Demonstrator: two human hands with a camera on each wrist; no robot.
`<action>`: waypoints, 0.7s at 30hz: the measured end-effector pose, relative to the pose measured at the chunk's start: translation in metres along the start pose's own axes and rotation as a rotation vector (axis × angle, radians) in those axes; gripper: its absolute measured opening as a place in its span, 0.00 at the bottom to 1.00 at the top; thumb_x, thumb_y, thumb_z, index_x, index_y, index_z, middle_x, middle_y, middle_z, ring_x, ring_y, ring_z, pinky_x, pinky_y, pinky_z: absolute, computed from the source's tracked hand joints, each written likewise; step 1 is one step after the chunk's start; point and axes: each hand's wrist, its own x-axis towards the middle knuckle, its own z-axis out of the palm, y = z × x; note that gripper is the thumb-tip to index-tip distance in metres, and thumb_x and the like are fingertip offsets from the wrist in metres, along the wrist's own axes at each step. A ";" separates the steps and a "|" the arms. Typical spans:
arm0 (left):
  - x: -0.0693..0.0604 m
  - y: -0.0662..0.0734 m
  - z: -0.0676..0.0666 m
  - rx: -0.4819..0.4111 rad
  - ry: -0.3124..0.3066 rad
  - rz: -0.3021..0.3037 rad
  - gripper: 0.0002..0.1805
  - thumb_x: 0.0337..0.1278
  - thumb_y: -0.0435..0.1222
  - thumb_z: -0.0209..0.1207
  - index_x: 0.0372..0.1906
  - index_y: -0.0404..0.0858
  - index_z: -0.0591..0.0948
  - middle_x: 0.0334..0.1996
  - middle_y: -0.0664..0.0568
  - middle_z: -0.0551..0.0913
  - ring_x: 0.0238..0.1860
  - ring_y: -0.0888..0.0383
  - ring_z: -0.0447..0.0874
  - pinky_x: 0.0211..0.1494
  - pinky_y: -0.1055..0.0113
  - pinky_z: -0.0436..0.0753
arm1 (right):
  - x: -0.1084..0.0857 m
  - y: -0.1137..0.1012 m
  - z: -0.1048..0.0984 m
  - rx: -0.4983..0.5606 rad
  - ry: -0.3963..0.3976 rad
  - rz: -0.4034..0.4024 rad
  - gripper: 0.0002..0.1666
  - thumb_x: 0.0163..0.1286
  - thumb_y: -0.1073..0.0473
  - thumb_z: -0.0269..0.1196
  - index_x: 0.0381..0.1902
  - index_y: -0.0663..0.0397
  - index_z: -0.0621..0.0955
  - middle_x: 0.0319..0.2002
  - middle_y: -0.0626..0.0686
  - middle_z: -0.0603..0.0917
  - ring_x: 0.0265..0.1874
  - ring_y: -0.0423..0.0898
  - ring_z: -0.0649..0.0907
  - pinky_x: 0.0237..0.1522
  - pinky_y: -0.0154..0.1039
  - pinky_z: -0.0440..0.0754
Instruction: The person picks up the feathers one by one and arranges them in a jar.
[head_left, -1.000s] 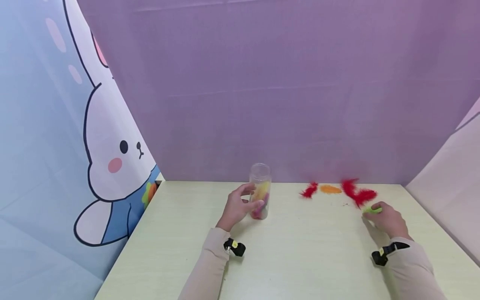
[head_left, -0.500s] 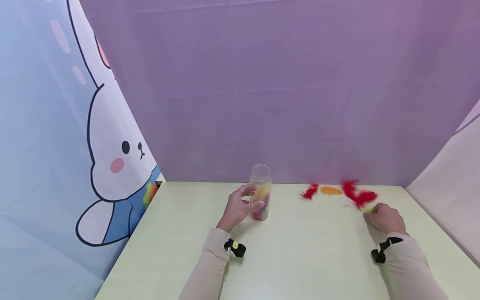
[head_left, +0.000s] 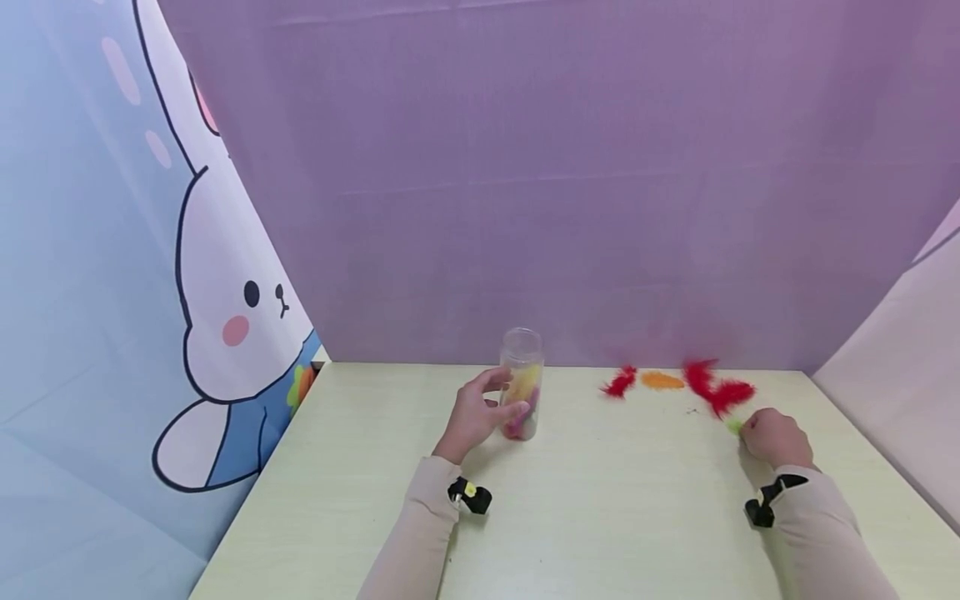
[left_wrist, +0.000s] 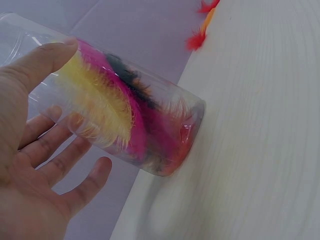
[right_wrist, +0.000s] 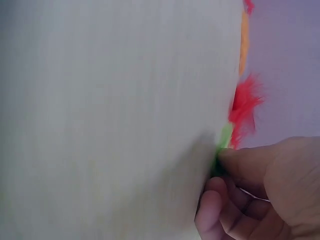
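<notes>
My left hand (head_left: 474, 414) holds a clear jar (head_left: 522, 358) that stands upright on the table, thumb on one side and fingers on the other. Inside the jar, the left wrist view shows a yellow feather (left_wrist: 97, 102), a magenta feather (left_wrist: 137, 117) and a dark one. Toward the table's right side, my right hand (head_left: 777, 439) is down at the tabletop with curled fingers, pinching a light green feather (right_wrist: 225, 137). Most of that feather is hidden by the fingers. Just beyond it lie red feathers (head_left: 717, 390).
An orange feather (head_left: 662, 380) and a small red feather (head_left: 620, 382) lie near the back edge of the pale table (head_left: 600, 517). A purple cloth (head_left: 570, 183) hangs behind the table. On the left hangs a cloth with a printed rabbit (head_left: 232, 333).
The right hand has turned slightly and its fingers now cover more of the green feather, which lies lower at the table. The left hand and jar have stayed put.
</notes>
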 end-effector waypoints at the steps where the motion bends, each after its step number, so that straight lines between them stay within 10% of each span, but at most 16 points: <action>1: 0.000 0.000 0.000 0.002 0.001 0.001 0.36 0.49 0.48 0.77 0.65 0.46 0.79 0.58 0.50 0.85 0.62 0.50 0.80 0.58 0.53 0.85 | 0.000 0.000 0.000 0.000 -0.003 -0.007 0.16 0.68 0.61 0.51 0.37 0.67 0.82 0.36 0.67 0.85 0.33 0.59 0.84 0.32 0.51 0.81; 11: 0.000 -0.001 0.000 0.012 0.001 0.004 0.36 0.50 0.49 0.77 0.65 0.46 0.79 0.58 0.50 0.85 0.62 0.51 0.81 0.58 0.55 0.85 | -0.007 0.006 0.001 0.104 0.113 -0.053 0.19 0.74 0.59 0.44 0.21 0.56 0.68 0.22 0.53 0.68 0.24 0.50 0.70 0.25 0.40 0.65; 17: 0.001 -0.002 -0.001 0.013 -0.002 0.009 0.36 0.50 0.49 0.77 0.65 0.46 0.78 0.58 0.50 0.85 0.62 0.51 0.81 0.58 0.55 0.85 | -0.013 -0.005 0.005 0.215 0.331 -0.139 0.15 0.77 0.61 0.48 0.38 0.72 0.74 0.37 0.71 0.75 0.32 0.56 0.78 0.29 0.39 0.71; 21: 0.002 -0.003 -0.001 0.013 -0.003 0.009 0.36 0.50 0.49 0.77 0.65 0.46 0.78 0.58 0.51 0.85 0.62 0.51 0.81 0.58 0.56 0.85 | -0.019 -0.016 0.002 0.286 0.372 -0.110 0.14 0.80 0.58 0.48 0.46 0.67 0.73 0.38 0.66 0.82 0.31 0.46 0.79 0.29 0.36 0.74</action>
